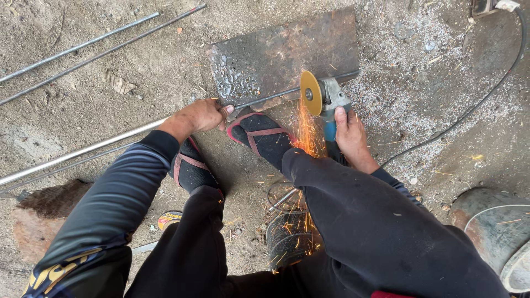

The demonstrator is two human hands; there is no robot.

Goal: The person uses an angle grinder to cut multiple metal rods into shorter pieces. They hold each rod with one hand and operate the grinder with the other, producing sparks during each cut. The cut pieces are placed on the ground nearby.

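Bare dirt floor [165, 72], littered with metal filings; a rusty steel plate [287, 52] is laid flat on it as a cutting base. A long thin metal rod [110, 140] is run across the plate's near edge. The left hand [201, 116] is closed around the rod, just short of the plate. The right hand [349, 135] is wrapped tight on the body of an angle grinder [326, 99], whose yellow disc [311, 92] is seen touching the rod just beyond that grip. Sparks [303, 138] are thrown back toward the person, over the sandalled feet [259, 135] and onto the dark trousers [359, 221].

Risks judged: both hands are bare and no guard can be made out on the near side of the disc. If the rod is allowed to roll or pinch at the cut, the disc could kick toward the left grip or the feet. The power cord [475, 105] is trailed near the filings; fabric could be scorched by the spark stream.
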